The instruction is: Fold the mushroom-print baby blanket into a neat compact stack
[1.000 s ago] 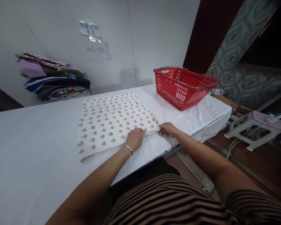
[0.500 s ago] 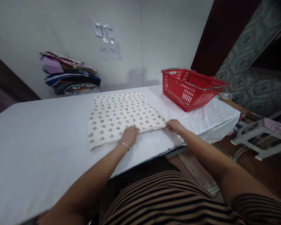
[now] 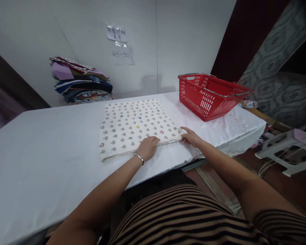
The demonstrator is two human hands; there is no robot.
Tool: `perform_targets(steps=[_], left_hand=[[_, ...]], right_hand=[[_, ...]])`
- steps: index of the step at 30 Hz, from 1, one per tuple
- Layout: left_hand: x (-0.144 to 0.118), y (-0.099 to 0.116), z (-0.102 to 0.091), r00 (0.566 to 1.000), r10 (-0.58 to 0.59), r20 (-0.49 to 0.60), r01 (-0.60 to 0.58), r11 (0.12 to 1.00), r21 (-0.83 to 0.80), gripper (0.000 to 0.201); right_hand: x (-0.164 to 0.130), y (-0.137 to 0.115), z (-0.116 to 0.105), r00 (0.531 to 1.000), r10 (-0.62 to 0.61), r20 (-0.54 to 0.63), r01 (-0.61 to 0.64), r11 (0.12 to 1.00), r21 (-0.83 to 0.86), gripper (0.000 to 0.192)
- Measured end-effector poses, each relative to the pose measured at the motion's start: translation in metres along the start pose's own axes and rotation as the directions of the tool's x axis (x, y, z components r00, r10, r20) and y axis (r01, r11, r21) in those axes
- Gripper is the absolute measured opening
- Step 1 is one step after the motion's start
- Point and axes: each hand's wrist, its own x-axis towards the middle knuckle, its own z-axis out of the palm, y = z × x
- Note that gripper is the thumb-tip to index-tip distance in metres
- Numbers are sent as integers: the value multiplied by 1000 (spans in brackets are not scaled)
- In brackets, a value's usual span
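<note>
A person's left hand presses flat on the near edge of a folded spotted cloth on a white-covered table, while the right hand touches the cloth's corner at its 3 o'clock; a red basket stands at 2 o'clock, stacked fabrics at 11 o'clock against the wall

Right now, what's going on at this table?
A person in a striped top is handling a folded patterned cloth lying flat on a white-covered table. The left hand rests on the cloth's near edge, and the right hand touches its near right corner. A red basket stands to the right, and a stack of folded fabrics sits by the wall.
</note>
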Motion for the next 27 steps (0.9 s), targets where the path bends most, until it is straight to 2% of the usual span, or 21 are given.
perform_targets(steps=[2, 4, 6, 8, 11, 17, 21, 24, 27], left_hand=[[8, 11, 2, 999, 47, -22, -47, 999, -12, 30], [15, 20, 6, 996, 80, -35, -81, 997, -3, 24], [22, 25, 10, 995, 93, -42, -93, 996, 7, 22], [26, 28, 15, 996, 82, -38, -81, 997, 11, 19], [30, 29, 20, 998, 47, -29, -47, 999, 11, 14], [38, 32, 25, 996, -12, -84, 7, 999, -51, 10], [42, 34, 26, 994, -108, -30, 106, 992, -63, 10], [42, 36, 26, 997, -74, 1, 74, 997, -11, 13], [41, 36, 28, 999, -23, -31, 24, 999, 35, 17]], right_hand=[[0, 2, -1, 999, -34, 18, 34, 999, 5, 55], [0, 3, -1, 999, -30, 44, 30, 1000, 2, 39], [1, 4, -1, 998, -4, 65, 4, 1000, 7, 23], [1, 3, 0, 998, 11, 62, -13, 999, 32, 16], [1, 2, 1, 999, 19, 38, -21, 998, 64, 12], [2, 2, 2, 999, 29, 45, -32, 997, 77, 8], [1, 0, 2, 998, 45, 44, -49, 996, 78, 9], [0, -2, 2, 997, 53, 49, -57, 996, 75, 8], [1, -2, 3, 998, 51, 45, -53, 997, 54, 6]])
